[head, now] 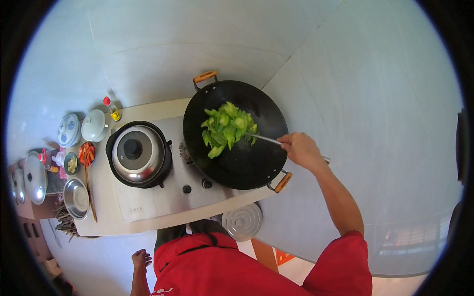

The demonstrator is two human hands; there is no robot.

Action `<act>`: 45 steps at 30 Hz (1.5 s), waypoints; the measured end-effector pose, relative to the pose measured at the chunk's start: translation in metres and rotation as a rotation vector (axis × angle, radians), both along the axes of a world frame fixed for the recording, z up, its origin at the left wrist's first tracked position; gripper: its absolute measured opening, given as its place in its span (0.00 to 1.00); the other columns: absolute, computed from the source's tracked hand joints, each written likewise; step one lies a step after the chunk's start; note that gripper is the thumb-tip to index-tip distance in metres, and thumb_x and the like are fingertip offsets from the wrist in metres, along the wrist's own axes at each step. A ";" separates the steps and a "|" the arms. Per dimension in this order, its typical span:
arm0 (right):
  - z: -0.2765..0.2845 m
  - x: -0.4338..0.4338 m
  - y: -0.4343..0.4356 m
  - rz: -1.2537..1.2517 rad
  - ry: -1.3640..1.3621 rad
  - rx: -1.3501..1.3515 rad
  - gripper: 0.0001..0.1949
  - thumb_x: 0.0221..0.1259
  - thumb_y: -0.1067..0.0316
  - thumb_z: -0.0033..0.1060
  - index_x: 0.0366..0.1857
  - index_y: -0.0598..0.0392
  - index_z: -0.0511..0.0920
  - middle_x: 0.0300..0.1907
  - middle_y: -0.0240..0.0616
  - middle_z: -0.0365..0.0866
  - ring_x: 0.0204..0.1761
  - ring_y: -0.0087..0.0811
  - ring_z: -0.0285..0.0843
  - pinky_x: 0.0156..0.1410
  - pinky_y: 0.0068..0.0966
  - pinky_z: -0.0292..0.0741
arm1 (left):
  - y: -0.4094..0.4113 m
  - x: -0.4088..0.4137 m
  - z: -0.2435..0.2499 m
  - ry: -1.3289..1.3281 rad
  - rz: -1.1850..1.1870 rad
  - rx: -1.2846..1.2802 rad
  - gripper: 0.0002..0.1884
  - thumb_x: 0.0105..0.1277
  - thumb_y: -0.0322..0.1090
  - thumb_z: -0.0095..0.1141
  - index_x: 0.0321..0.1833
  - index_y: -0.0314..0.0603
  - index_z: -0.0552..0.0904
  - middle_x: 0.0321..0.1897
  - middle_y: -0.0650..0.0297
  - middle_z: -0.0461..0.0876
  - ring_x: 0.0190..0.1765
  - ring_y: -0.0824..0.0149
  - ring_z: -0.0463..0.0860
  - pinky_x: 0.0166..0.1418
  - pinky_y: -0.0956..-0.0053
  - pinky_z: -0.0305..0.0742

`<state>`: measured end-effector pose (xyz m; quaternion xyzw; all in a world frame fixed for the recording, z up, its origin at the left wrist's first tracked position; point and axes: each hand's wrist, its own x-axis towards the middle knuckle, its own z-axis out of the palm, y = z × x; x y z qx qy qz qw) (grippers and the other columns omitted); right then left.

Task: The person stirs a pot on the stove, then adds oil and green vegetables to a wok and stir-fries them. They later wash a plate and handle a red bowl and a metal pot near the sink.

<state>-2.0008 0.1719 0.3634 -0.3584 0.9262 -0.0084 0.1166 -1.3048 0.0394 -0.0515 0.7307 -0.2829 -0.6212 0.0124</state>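
My right hand (301, 150) grips the metal handle of a cooking utensil (264, 139), probably a spatula. Its working end is hidden among sliced green peppers (229, 127). The pieces lie heaped in the upper middle of a large black wok (237, 170) with two wooden-gripped handles. The wok sits over the right side of a steel gas stove (155, 201). Away from the stove, my left hand (142, 258) hangs beside my body. Its fingers are loosely curled and a little apart, with nothing seen in them.
A dark pot with a glass-and-steel lid (137, 153) stands on the left burner. Farther left are a steel bowl (76, 198), chopsticks (89, 192), red sliced vegetables (87, 152), a small bowl (71, 163), lidded dishes (93, 125) and a red-capped bottle (112, 108). Walls border the wok.
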 end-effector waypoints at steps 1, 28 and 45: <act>0.011 0.004 -0.001 0.001 0.010 -0.010 0.11 0.70 0.67 0.69 0.52 0.50 0.92 0.44 0.47 0.93 0.49 0.51 0.90 0.57 0.43 0.83 | 0.001 0.002 0.000 0.010 0.020 -0.010 0.14 0.77 0.34 0.58 0.60 0.38 0.84 0.36 0.54 0.89 0.30 0.61 0.88 0.27 0.65 0.84; 0.059 -0.045 0.042 0.025 -0.296 0.422 0.10 0.68 0.69 0.69 0.48 0.52 0.94 0.40 0.45 0.94 0.38 0.41 0.92 0.51 0.37 0.85 | -0.018 -0.004 -0.001 0.063 -0.040 -0.024 0.15 0.76 0.37 0.60 0.61 0.39 0.83 0.37 0.56 0.87 0.32 0.61 0.87 0.30 0.64 0.84; 0.050 -0.014 0.030 -0.068 0.122 0.210 0.09 0.70 0.68 0.68 0.48 0.49 0.93 0.47 0.47 0.93 0.52 0.49 0.90 0.58 0.43 0.84 | -0.023 0.010 0.000 0.033 -0.025 -0.013 0.15 0.77 0.37 0.58 0.62 0.40 0.83 0.36 0.57 0.87 0.30 0.63 0.86 0.28 0.68 0.82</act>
